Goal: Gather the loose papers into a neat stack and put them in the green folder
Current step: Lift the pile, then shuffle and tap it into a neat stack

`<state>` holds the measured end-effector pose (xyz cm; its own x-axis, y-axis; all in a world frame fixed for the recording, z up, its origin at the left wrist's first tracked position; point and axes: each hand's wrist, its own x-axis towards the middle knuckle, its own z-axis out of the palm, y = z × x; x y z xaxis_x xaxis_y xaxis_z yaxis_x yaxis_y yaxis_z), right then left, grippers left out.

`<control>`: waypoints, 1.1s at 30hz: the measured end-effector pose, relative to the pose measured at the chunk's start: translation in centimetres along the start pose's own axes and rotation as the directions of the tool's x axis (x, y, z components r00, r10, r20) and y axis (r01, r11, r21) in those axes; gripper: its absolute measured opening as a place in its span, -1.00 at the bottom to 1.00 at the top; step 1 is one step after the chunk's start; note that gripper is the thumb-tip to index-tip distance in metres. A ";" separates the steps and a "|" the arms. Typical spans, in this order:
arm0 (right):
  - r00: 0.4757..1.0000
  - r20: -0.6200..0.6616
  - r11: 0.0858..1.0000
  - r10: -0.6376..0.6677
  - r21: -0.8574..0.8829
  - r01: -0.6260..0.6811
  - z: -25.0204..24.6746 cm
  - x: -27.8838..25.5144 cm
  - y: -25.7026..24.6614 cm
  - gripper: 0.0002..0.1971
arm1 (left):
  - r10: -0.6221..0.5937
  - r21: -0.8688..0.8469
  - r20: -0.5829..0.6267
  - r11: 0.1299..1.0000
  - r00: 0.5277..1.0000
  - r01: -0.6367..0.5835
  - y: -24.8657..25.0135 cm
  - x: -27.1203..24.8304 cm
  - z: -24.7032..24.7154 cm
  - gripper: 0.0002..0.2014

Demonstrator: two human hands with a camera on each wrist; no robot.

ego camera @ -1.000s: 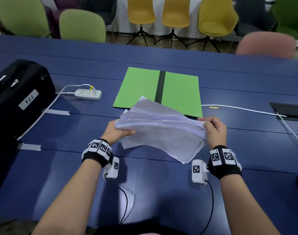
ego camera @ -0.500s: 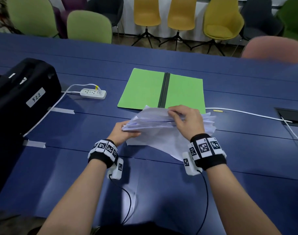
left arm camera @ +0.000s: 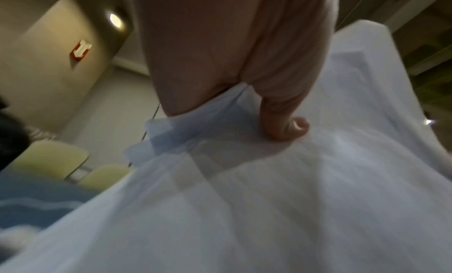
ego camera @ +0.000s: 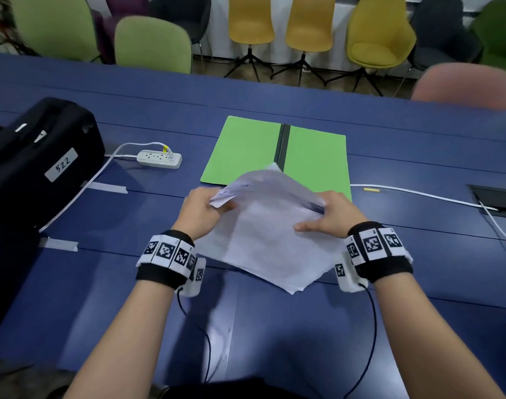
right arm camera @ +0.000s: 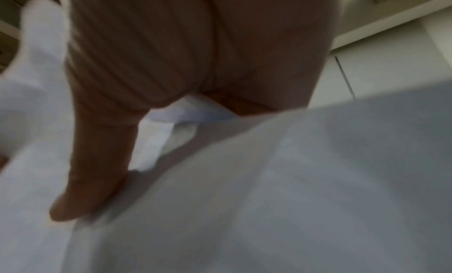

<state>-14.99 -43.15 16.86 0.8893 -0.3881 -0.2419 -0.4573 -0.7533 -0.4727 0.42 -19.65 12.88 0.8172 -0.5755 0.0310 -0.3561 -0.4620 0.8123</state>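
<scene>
A loose pile of white papers [ego camera: 270, 234] hangs tilted over the blue table [ego camera: 274, 326], held between both hands. My left hand [ego camera: 201, 210] grips the pile's left corner, thumb on top. My right hand [ego camera: 330, 216] grips the right edge, thumb lying flat on the top sheet. The sheets are fanned and uneven. In the left wrist view the thumb [left arm camera: 285, 122] presses on the papers [left arm camera: 269, 200]; in the right wrist view, which is blurred, the thumb [right arm camera: 93, 171] lies on the papers [right arm camera: 293, 190]. The green folder [ego camera: 246, 151] lies open flat just beyond the pile, its near edge partly hidden.
A black bag [ego camera: 36, 162] labelled 522 stands at the left. A white power strip [ego camera: 159, 159] with its cord lies left of the folder. A white cable [ego camera: 418, 194] runs right to a table socket hatch [ego camera: 496, 197]. Chairs [ego camera: 152, 44] line the far side.
My right hand slid from the pile's top middle back to its right edge. The pile turned and tipped up toward me, its far corner now over the folder.
</scene>
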 end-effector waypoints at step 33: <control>0.954 -0.089 0.369 0.286 0.929 -0.024 2.8 -3.8 -0.9 -0.53 | -0.089 -0.545 -0.202 0.838 0.975 -0.037 5.7 -1.7 3.1 -0.86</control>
<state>-17.98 -39.52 15.80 0.7173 -0.6333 -0.2905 -0.1885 0.2250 -0.9560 -4.37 -23.40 15.68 0.9203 -0.3839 0.0756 -0.0811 0.0020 0.9967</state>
